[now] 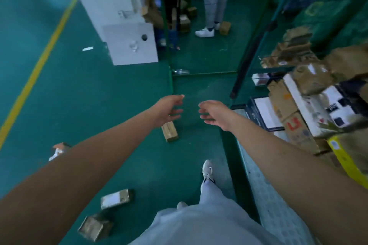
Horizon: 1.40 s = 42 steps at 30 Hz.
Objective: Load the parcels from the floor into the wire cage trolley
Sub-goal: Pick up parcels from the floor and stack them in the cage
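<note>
Two empty hands (169,108) (214,113) above four floor parcels (169,131).

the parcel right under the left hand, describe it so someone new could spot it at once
Start at the green frame of the wire cage trolley on the right and look left across the green floor. Just below the open left hand lies a narrow brown parcel. It alone is long and slim, lying apart from the boxier parcels nearer the feet.

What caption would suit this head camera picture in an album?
Both empty hands, left hand and right hand, reach out above a small brown parcel on the green floor, beside the parcel-filled trolley.
</note>
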{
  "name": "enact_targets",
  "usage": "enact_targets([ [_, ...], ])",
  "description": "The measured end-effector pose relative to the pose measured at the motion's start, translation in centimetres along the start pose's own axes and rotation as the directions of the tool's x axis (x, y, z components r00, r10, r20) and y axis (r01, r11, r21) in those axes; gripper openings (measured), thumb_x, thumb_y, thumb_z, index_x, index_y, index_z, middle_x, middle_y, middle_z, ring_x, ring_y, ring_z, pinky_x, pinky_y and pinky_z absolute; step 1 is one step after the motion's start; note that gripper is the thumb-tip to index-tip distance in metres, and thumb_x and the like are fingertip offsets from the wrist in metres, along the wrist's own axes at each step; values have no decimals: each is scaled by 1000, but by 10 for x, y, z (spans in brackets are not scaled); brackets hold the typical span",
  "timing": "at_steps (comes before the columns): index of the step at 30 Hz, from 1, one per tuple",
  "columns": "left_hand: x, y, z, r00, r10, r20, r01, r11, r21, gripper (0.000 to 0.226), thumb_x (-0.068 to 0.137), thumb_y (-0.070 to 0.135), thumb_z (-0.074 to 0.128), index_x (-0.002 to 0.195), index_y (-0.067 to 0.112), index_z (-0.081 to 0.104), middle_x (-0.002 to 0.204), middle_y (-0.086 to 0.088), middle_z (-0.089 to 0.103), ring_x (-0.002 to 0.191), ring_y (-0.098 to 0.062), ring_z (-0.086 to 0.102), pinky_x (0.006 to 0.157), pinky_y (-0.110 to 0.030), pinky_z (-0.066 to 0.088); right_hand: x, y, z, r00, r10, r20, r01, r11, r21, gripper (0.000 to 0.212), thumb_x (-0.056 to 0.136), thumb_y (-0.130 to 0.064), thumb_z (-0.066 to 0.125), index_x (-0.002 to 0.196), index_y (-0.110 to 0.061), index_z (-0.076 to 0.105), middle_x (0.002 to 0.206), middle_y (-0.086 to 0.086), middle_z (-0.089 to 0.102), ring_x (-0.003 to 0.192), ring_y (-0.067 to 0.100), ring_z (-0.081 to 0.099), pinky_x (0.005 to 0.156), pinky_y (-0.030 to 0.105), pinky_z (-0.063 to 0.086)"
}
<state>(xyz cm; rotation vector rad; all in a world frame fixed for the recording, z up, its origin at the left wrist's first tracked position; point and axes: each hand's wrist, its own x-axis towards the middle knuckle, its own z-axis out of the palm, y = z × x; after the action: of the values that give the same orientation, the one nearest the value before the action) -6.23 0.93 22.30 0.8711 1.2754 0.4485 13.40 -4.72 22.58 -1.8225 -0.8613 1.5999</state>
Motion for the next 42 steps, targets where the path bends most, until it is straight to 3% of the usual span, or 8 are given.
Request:
enact_targets([
  [3, 6, -7, -40, 997, -45, -59, 40, 996, -74, 43, 97, 42, 65, 134, 21, 59, 135, 1, 62, 113, -22, 65, 90, -37, 56, 20, -18, 31, 998, 29, 61, -25, 997, -69, 11, 103, -29, 58, 111, -21, 60, 113, 4, 65, 100, 20, 63, 101, 41, 53],
  [7, 21, -10, -76, 987, -88, -135, 70, 989, -127, 25, 102, 37, 59, 123, 23, 61, 130, 1, 60, 110, -20, 64, 98, -38, 53, 61, -36, 59, 990, 59, 129, -43, 992, -117, 7, 104, -26, 56, 106, -21, 60, 106, 2, 62, 96, 19, 60, 99, 40, 52],
  [17, 137, 29, -149, 936, -247, -252, 197, 958, -207, 40, 99, 40, 63, 135, 23, 57, 136, 1, 60, 118, -21, 63, 105, -40, 52, 233, -91, 87, 942, 210, 261, -147, 960, -239, 11, 104, -20, 53, 96, -20, 60, 91, 0, 59, 76, 14, 56, 75, 30, 50],
  [25, 276, 31, -199, 893, -329, -307, 301, 944, -137, 36, 100, 42, 61, 131, 25, 55, 132, 5, 61, 116, -18, 64, 104, -40, 53, 392, -93, 118, 914, 293, 280, -174, 908, -380, 12, 105, -21, 52, 93, -21, 57, 97, 1, 59, 87, 17, 56, 89, 35, 49],
  [30, 384, -26, -234, 871, -389, -299, 360, 921, -149, 39, 99, 41, 63, 132, 22, 56, 131, 3, 62, 113, -19, 64, 102, -40, 54, 499, -30, 155, 888, 369, 275, -232, 875, -424, 8, 104, -23, 53, 101, -18, 58, 99, 3, 59, 93, 20, 56, 89, 36, 52],
  [36, 516, -161, -255, 829, -508, -233, 485, 861, -150, 29, 99, 43, 61, 122, 26, 58, 118, 6, 63, 109, -17, 64, 98, -36, 54, 620, 114, 189, 848, 493, 196, -374, 817, -439, 11, 103, -18, 53, 92, -20, 56, 84, -1, 56, 74, 12, 52, 75, 27, 50],
  [38, 563, -214, -255, 817, -537, -211, 517, 844, -142, 34, 99, 43, 61, 127, 25, 57, 116, 7, 63, 107, -16, 63, 96, -33, 54, 659, 171, 195, 836, 526, 157, -414, 792, -448, 5, 103, -21, 53, 102, -18, 58, 92, 1, 57, 81, 14, 55, 76, 28, 51],
  [42, 627, -305, -245, 785, -593, -177, 577, 805, -137, 41, 98, 41, 62, 133, 21, 56, 114, 6, 62, 105, -15, 63, 93, -33, 55, 716, 256, 198, 817, 568, 101, -477, 764, -434, 24, 102, -21, 54, 125, -16, 56, 100, 1, 59, 88, 14, 58, 77, 28, 53],
])
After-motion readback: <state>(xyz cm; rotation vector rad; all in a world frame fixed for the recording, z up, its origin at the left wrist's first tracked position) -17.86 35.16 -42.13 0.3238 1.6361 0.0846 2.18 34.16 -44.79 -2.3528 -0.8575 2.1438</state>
